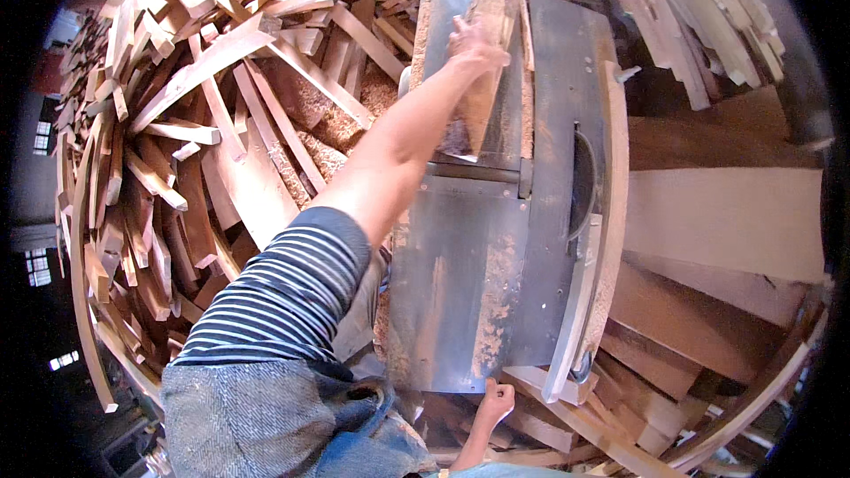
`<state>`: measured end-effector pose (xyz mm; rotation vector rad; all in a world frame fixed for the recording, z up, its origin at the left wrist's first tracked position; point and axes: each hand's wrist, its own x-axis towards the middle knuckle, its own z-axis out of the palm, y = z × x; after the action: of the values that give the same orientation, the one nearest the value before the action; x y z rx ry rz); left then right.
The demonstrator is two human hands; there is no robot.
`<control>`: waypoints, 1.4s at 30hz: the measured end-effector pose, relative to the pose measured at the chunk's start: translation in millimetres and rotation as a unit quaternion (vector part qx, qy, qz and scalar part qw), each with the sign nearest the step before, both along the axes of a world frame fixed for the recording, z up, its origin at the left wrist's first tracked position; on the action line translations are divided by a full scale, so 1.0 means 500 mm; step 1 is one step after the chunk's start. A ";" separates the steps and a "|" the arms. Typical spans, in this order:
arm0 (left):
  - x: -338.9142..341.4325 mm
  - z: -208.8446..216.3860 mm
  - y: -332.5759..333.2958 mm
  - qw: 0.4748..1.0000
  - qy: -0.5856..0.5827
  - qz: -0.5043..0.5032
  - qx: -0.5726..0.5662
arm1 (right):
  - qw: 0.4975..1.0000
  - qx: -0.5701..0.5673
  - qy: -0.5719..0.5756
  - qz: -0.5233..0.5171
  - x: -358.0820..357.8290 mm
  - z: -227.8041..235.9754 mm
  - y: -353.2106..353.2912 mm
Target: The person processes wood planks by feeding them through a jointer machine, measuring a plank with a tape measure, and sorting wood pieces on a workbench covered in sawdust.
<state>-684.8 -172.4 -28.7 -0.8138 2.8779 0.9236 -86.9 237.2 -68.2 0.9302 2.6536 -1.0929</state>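
My left arm, in a striped sleeve, stretches far across a grey metal machine table (452, 292). At its end my left hand (478, 49) is closed over a wooden board (485, 106), pressing it from above. The board lies lengthwise on the far half of the table, with bark-like dark patches at its ends. Its near end lies just beyond a dark cross slot (469, 173). At the table's near edge my right hand (498, 399) has its fingers curled and its thumb against the metal; nothing shows inside the curl.
A thin wooden strip (526, 26) runs along the board's right side. Farther right, a dark curved disc like a saw blade (583, 181) shows beside a wooden rail (613, 212). Heaped offcuts (204, 115) and sawdust (328, 115) lie left; wide planks (726, 221) lie right.
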 end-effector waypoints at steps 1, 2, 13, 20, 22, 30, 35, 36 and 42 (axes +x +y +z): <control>0.022 0.004 -0.013 0.999 0.036 -0.012 0.022 | 1.000 0.003 0.007 -0.003 0.004 -0.006 -0.002; 0.051 0.011 -0.029 0.996 0.071 -0.021 0.044 | 1.000 0.006 0.014 -0.002 0.006 -0.012 0.001; 0.698 0.215 0.034 0.563 0.174 0.027 0.808 | 0.998 0.003 0.026 0.050 0.020 -0.049 0.028; 1.014 0.152 0.204 0.413 0.238 0.082 0.875 | 0.990 -0.070 0.040 0.118 0.074 -0.004 0.062; 1.086 0.172 0.246 0.388 0.224 0.073 0.891 | 0.984 -0.086 0.058 0.146 0.118 0.029 0.062; 1.226 0.169 0.328 0.417 0.142 0.093 0.893 | 0.967 -0.204 -0.004 0.153 0.334 0.090 0.146; 1.212 0.139 0.367 0.643 0.146 0.139 0.739 | 0.899 -0.392 0.003 0.195 0.349 0.177 0.129; 1.201 0.113 0.378 0.673 0.165 0.125 0.710 | 0.851 -0.498 -0.031 0.162 0.343 0.229 0.112; 1.161 0.026 0.469 0.959 0.115 0.153 0.211 | 0.775 -0.617 -0.064 0.121 0.331 0.183 0.069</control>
<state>-104.5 62.2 -15.8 -1.1823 2.6018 1.6937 78.8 271.6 23.2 0.3059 1.2775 -2.0703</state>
